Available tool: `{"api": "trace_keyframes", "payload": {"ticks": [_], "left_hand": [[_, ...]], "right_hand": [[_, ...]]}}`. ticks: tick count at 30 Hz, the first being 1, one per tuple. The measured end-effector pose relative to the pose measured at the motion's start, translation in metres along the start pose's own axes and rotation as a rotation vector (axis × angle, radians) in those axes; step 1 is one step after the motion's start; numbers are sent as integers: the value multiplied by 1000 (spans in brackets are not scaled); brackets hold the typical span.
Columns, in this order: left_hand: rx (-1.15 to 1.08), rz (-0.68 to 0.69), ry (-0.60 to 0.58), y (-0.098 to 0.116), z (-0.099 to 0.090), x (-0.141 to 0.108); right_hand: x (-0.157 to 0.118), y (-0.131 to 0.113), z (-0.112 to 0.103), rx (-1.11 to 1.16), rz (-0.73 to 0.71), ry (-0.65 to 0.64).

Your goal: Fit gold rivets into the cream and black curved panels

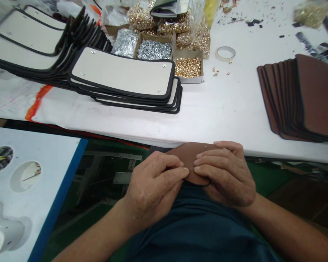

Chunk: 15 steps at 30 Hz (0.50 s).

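Observation:
A brown leather-like panel [186, 154] with a dark edge rests over my lap, just below the table's front edge. My right hand [226, 173] is closed around its right side, fingers on top and the thumb near the lower edge. With thumb and forefinger pressed together, my left hand [158, 182] pinches at the panel's lower left edge. Whether a small part sits under those fingertips is hidden. One tiny shiny dot shows on the panel's upper part, near my right fingers.
On the white table [207, 120] lie stacked cream panels with black borders [123, 72], a box of gold eyelets [188, 67], a box of silver washers [154, 49], a tape roll [225, 53] and stacked brown panels [319, 98]. A white machine [5, 229] stands at lower left.

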<state>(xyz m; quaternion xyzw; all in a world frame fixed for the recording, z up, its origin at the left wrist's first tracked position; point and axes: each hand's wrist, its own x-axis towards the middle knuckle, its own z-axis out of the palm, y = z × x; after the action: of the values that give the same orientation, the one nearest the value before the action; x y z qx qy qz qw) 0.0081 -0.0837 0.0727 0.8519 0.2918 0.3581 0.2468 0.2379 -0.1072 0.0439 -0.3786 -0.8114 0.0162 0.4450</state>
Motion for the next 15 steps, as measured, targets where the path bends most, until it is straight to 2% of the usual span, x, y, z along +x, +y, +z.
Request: {"api": "trace_keyframes", "payload": {"ticks": [5, 11, 15], "left_hand": [[-47, 98, 0, -3, 1, 2], [-25, 109, 0, -1, -2, 4], [-12, 98, 3, 0, -5, 4]], "right_hand": [[7, -2, -5, 32, 35, -71], [17, 4, -14, 141, -21, -174], [22, 7, -20, 251, 0, -220]]}}
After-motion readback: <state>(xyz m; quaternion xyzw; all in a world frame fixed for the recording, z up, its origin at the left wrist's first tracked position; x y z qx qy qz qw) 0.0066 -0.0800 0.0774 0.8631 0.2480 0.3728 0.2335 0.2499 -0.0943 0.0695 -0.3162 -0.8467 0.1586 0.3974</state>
